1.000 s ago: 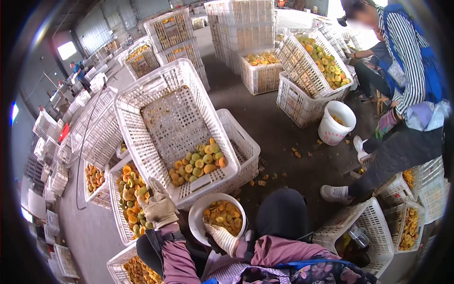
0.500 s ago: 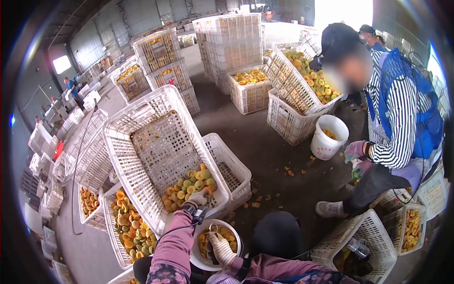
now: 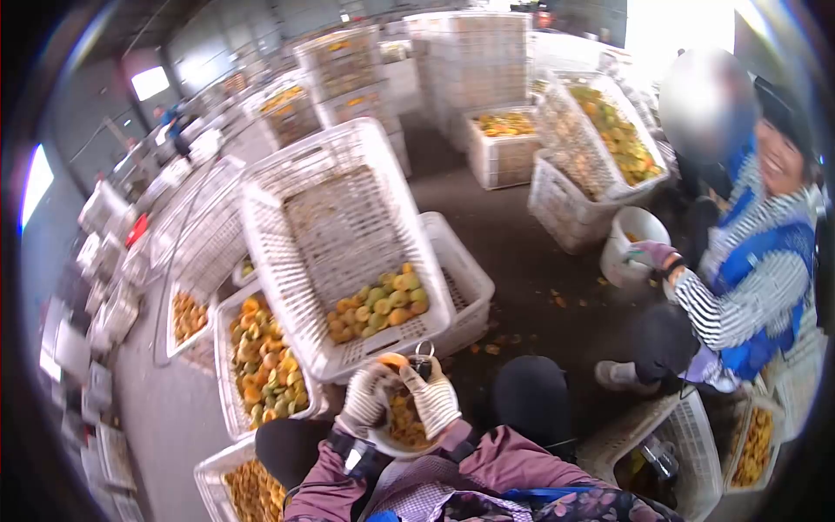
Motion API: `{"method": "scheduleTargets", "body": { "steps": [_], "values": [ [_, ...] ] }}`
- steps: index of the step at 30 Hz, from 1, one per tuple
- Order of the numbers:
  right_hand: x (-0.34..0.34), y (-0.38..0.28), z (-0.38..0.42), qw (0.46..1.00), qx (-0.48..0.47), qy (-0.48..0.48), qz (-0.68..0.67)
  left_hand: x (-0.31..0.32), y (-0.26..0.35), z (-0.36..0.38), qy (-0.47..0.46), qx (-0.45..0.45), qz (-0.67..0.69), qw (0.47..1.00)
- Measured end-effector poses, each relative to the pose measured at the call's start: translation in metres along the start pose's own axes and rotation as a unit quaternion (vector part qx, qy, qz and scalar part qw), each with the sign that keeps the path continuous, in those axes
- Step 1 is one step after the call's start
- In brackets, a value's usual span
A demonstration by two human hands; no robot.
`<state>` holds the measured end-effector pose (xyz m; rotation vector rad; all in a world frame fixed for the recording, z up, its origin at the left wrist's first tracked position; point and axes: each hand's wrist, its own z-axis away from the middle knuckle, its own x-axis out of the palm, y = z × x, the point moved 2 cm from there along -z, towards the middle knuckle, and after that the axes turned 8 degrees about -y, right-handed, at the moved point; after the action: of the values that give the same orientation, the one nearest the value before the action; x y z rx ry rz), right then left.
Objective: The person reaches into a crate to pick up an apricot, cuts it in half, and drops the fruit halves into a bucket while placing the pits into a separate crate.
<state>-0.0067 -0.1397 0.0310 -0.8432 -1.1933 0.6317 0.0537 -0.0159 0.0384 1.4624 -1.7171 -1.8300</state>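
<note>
Both gloved hands are close together over a white bucket [image 3: 407, 451] of orange fruit pieces. My left hand [image 3: 369, 393] is closed on an orange fruit [image 3: 392, 359]. My right hand [image 3: 430, 396] grips a small dark tool with a metal ring [image 3: 424, 354], held against the fruit. Just beyond the hands, a white crate [image 3: 348, 235] leans tilted on another crate [image 3: 459, 270], with green and orange fruits [image 3: 380, 305] gathered in its lower end.
Crates of fruit [image 3: 261, 370] stand at the left. At the right a co-worker [image 3: 748, 270] sits beside a white bucket [image 3: 633, 248]. An open crate [image 3: 700, 444] holding a bottle is at lower right. Stacked crates [image 3: 470, 74] rise behind.
My left hand has come out of the tilted crate with a fruit and met my right hand over the bucket. The co-worker has raised their head and reached to their bucket. The view has shifted.
</note>
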Motion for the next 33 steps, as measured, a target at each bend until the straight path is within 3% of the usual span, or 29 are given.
{"method": "scheduleTargets", "body": {
  "steps": [1,3,4,5,6,7,9,11,12,13,14,15,16,17,18,19,21,26,30,33],
  "values": [
    [0.007,-0.002,0.002,0.999,-0.02,-0.033,-0.013,0.009,0.001,0.005,0.045,0.059,0.003,0.997],
    [-0.001,0.013,-0.002,0.998,0.053,-0.043,0.013,-0.004,0.013,0.017,-0.012,0.072,-0.143,0.987],
    [-0.002,0.017,-0.002,0.997,0.076,-0.031,0.001,-0.013,0.023,0.023,-0.065,0.028,-0.157,0.985],
    [-0.003,0.023,-0.004,0.997,0.075,-0.021,0.006,-0.014,0.013,0.029,-0.055,0.023,-0.16,0.985],
    [-0.002,0.019,-0.001,0.994,0.105,-0.01,-0.01,-0.011,-0.011,0.036,0.023,-0.046,0.19,0.981],
    [0.001,0.015,0.002,0.99,0.138,0.002,-0.024,-0.004,-0.033,0.043,0.102,-0.103,0.516,0.844],
    [0.006,0.021,-0.004,0.99,0.032,-0.045,0.128,0.002,-0.001,0.03,0.142,-0.121,0.478,0.858],
    [0.009,0.032,-0.006,0.907,-0.149,-0.041,0.392,0.038,-0.095,0.036,0.131,-0.156,0.593,0.779],
    [0.014,0.027,-0.002,0.936,-0.111,-0.036,0.333,0.037,-0.113,0.041,0.068,-0.171,0.528,0.829],
    [0.019,0.022,0.0,0.959,-0.076,-0.027,0.271,0.038,-0.106,0.031,0.172,-0.164,0.566,0.789],
    [0.013,0.036,-0.002,0.981,-0.061,-0.02,0.185,0.02,-0.042,0.025,0.143,-0.16,0.369,0.904],
    [0.015,0.035,0.003,0.995,-0.008,-0.032,0.094,0.004,0.015,0.022,0.101,-0.146,0.152,0.972],
    [0.012,0.039,0.007,0.987,-0.009,-0.052,0.154,0.008,-0.003,0.026,0.104,-0.156,0.153,0.97],
    [0.011,0.042,0.01,0.974,-0.012,-0.073,0.212,0.014,-0.033,0.029,0.134,-0.157,0.349,0.914],
    [0.017,0.036,0.016,0.931,-0.003,-0.113,0.346,0.019,-0.051,0.031,0.158,-0.15,0.529,0.82],
    [0.015,0.05,0.014,0.892,0.063,-0.136,0.426,0.017,-0.048,0.029,0.158,-0.154,0.529,0.82],
    [0.007,0.066,0.012,0.846,0.066,-0.133,0.512,0.017,-0.042,0.026,0.214,-0.19,0.632,0.72],
    [0.016,0.048,0.012,0.821,0.094,-0.131,0.547,0.023,-0.035,0.027,0.205,-0.139,0.524,0.815],
    [0.014,0.048,0.012,0.807,0.08,-0.139,0.568,0.018,-0.025,0.029,0.204,-0.169,0.481,0.836],
    [0.015,0.044,0.015,0.798,0.061,-0.147,0.581,0.013,-0.02,0.025,0.164,-0.143,0.503,0.836]
  ]
}}
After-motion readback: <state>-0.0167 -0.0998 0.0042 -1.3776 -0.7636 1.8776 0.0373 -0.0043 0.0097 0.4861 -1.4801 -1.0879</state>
